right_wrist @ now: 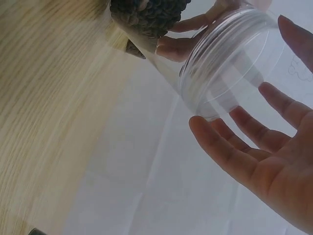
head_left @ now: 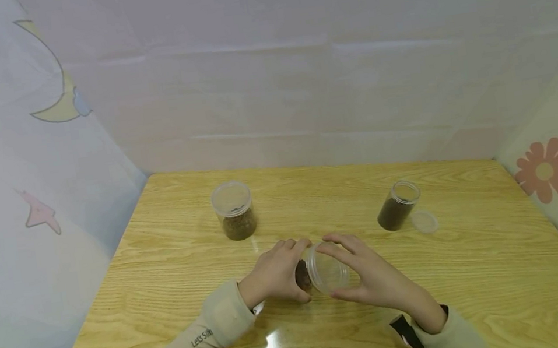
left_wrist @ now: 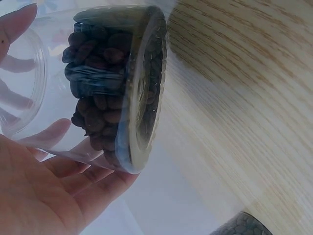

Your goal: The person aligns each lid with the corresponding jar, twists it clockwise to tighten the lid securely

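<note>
My left hand [head_left: 277, 272] grips a clear plastic jar [left_wrist: 105, 83] partly filled with dark brown beans. The jar is tilted, its base toward the left hand's side and its ridged top end toward the right. Around the clear round lid [right_wrist: 230, 63] at that end, my right hand [head_left: 374, 276] spreads thumb and fingers, with fingertips at the rim. Head view and right wrist view both show the lid's disc facing the right palm. Whether the lid is fully seated or loose cannot be told.
Behind the left hand stands a lidded jar [head_left: 238, 220] with dark contents. An uncovered jar [head_left: 395, 211] of dark contents stands at the right, a loose clear lid [head_left: 425, 222] lying beside it. Printed cloth walls [head_left: 269, 99] border the wooden table [head_left: 169, 223].
</note>
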The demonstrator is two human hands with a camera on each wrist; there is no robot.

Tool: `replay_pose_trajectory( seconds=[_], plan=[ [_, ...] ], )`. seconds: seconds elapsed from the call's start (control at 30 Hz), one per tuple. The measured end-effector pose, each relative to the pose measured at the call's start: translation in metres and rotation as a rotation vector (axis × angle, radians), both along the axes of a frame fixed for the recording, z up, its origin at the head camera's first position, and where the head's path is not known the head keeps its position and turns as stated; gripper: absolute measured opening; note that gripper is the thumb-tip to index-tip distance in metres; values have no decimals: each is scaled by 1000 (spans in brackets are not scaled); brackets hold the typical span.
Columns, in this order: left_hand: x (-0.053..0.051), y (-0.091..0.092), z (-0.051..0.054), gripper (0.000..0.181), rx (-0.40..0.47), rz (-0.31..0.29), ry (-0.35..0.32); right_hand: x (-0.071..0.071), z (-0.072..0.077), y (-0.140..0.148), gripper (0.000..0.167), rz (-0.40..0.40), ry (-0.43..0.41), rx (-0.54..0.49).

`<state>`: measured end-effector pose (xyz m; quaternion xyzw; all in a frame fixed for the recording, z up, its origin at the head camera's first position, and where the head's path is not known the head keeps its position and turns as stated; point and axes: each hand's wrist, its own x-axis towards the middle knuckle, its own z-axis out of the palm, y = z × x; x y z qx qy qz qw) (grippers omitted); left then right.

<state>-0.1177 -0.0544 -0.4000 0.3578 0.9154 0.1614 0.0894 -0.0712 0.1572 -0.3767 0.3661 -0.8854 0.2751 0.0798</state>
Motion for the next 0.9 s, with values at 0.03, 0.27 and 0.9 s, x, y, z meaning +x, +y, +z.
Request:
replay_pose_trajectory(
  seconds=[0.03, 0.27, 0.9],
  plan=[
    [0, 0, 0, 94, 1, 0, 0, 0, 0, 0, 76, -7, -1, 1],
    [0, 0, 0, 92, -2, -3, 8, 2, 0, -2, 73, -66, -17, 18],
    [2, 1, 1, 93, -8, -15, 45, 6, 3, -7, 69, -160, -53, 14]
  ],
)
